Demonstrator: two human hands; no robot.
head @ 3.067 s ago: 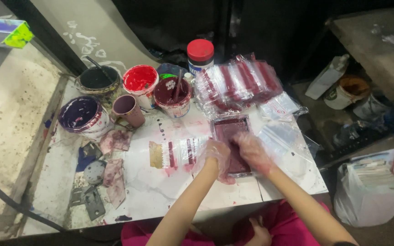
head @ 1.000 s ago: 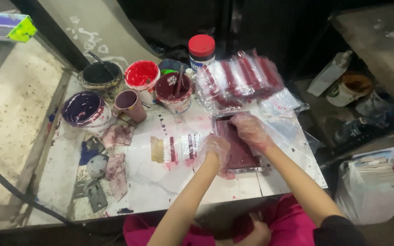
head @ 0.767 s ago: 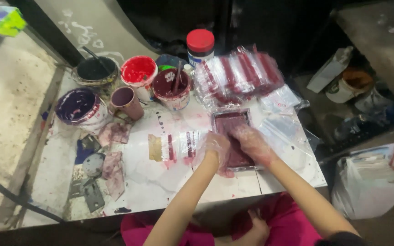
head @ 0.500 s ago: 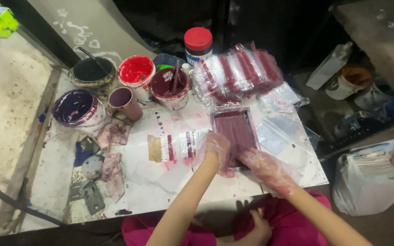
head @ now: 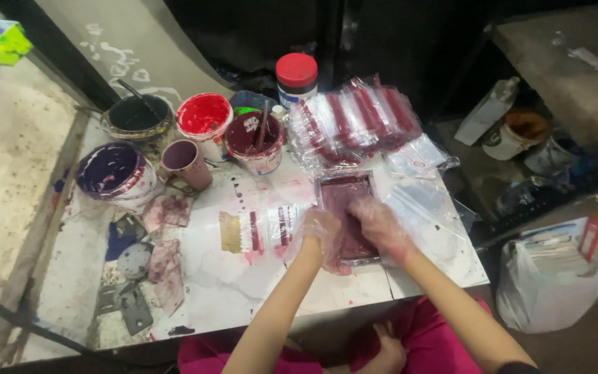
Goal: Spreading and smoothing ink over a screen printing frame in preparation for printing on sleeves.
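Our left hand in thin clear glove, palm down, fingers curled loosely, forearm bare, reaching up from lower centre. Our right hand gloved too, palm down, fingers spread flat, pressing. Our hands just beside each other, nearly touching. Both our forearms angle inward, wrists straight.

This looks like a small paint or printing workshop with rough concrete walls. A stained white worktop carries open tubs of ink, among them a red tub and a purple tub, beside smeared rags and a pile of bagged maroon pieces. Buckets and a stuffed plastic bag sit on the dark floor beside it.
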